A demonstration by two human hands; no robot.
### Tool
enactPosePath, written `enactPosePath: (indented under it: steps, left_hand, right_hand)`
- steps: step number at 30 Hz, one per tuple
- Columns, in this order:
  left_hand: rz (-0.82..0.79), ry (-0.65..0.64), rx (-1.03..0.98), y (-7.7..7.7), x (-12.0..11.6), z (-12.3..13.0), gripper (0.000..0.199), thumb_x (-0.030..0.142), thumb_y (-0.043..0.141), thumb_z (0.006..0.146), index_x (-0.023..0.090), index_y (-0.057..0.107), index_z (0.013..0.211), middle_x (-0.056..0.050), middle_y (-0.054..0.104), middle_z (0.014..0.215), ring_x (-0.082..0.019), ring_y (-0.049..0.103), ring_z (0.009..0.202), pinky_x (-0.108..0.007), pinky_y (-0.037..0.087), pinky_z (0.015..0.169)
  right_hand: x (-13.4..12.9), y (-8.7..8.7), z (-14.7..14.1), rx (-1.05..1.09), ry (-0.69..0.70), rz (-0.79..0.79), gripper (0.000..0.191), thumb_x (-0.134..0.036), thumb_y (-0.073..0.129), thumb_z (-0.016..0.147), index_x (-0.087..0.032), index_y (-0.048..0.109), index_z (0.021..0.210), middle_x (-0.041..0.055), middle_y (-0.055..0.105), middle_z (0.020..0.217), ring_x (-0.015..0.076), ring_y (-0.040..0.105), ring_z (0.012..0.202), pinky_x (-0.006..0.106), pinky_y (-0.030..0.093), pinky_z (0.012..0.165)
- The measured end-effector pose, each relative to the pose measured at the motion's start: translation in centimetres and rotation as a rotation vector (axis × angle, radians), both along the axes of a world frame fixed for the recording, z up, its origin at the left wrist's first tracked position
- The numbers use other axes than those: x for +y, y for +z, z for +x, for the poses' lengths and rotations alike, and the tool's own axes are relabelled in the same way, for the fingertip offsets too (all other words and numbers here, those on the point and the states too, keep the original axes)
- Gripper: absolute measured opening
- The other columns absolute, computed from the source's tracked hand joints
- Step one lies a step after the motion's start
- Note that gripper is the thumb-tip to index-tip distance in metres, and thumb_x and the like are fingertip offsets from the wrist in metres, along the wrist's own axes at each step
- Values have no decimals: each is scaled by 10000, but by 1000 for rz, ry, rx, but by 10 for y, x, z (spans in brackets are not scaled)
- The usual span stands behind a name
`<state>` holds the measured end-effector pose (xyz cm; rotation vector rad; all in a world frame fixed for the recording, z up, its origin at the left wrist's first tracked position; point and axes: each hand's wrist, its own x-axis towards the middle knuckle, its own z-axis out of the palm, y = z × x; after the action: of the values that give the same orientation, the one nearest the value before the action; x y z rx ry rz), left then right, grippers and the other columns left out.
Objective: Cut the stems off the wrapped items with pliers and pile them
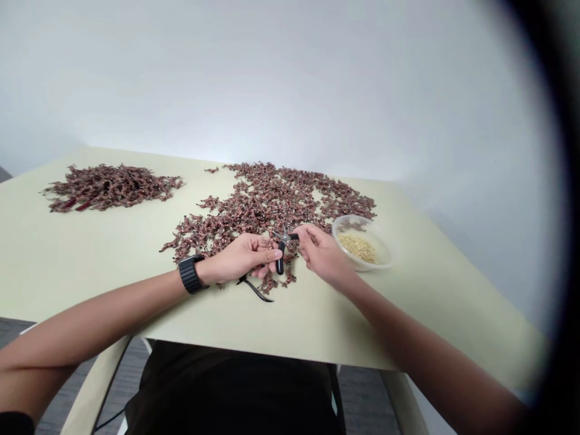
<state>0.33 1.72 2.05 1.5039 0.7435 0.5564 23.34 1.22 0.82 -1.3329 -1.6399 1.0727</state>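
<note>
1. Small black-handled snips (281, 248) were held upright-tilted between both hands, steel blades uppermost, above the edge of the scattered plant material.
2. Left hand (240, 258): narrow, fingers curled around the lower black handle; a black wristband watch (190, 275) sat on that wrist.
3. Right hand (321, 254): narrow, fingertips (301, 237) at the upper black handle, just beside the blades. Whether they gripped it or held a small piece could not be told.
4. Thin curved black wire (256, 291) lay on the tabletop below the left hand.
5. Dried reddish-brown plant pieces (267, 205) were spread in a loose layer directly beyond and under the hands, on a pale green tabletop (90, 266).
6. Clear plastic bowl (383, 238) stood just beyond the right hand, holding pale grain-like material (357, 248) and a few reddish pieces.
7. Denser heap of similar plant material (109, 187) lay farther left, well apart.
</note>
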Motion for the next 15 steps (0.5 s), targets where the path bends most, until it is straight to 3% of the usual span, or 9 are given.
enactPosePath:
  steps: [2,5,7,15]
  left_hand:
    - [-13,42,-4,-3,-1,2,429,535,669,914,122,688,802,8,583,549,-71,472,463,-193,368,471]
    - [3,63,-20,-6,-1,3,436,539,650,925,128,655,780,7,585,551,-70,458,462,-195,350,468]
    - [28,61,-17,-7,-2,2,431,529,654,925,134,628,752,9,580,545,-68,443,458,-197,341,468]
    - [101,66,50,-3,-5,2,433,536,680,902,138,631,740,1,597,534,-70,457,448,-192,358,465]
  right_hand:
    - [-5,0,-2,-176,-8,169,507,-600,551,964,-236,542,1316,83,605,1048,192,586,812,322,516,651]
    - [-12,-1,-3,-326,76,242,841,-607,708,858,-272,358,1546,154,503,1334,266,603,1062,430,553,858]
    - [-13,-3,-2,-375,112,230,938,-629,747,816,-293,315,1578,165,466,1379,299,593,1133,471,542,919]
    - [-16,-2,1,-454,184,194,893,-669,691,847,-299,311,1565,157,470,1407,348,516,1320,506,470,1061]
